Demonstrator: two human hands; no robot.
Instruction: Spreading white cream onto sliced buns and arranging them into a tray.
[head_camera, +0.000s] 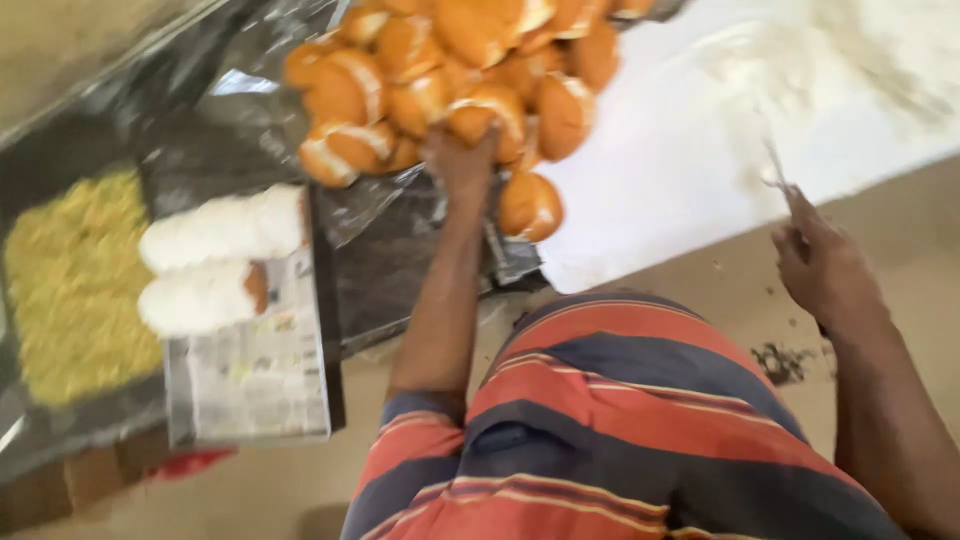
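Bun (480, 118) sits at the near edge of the bun pile (450, 70), top centre of frame. Left hand (462, 160) closes on it: the picking step, judged. Right hand (822, 265), at right, grips a knife (776, 172) over the cream (800, 80). Next move calls for lifting the bun clear without toppling its neighbours. Coated buns (222, 262) lie at left.

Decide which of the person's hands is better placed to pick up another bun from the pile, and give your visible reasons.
Left. The left hand already reaches into the pile of buns, touching one. The right hand is off to the side, holding a thin metal tool over the white cream.
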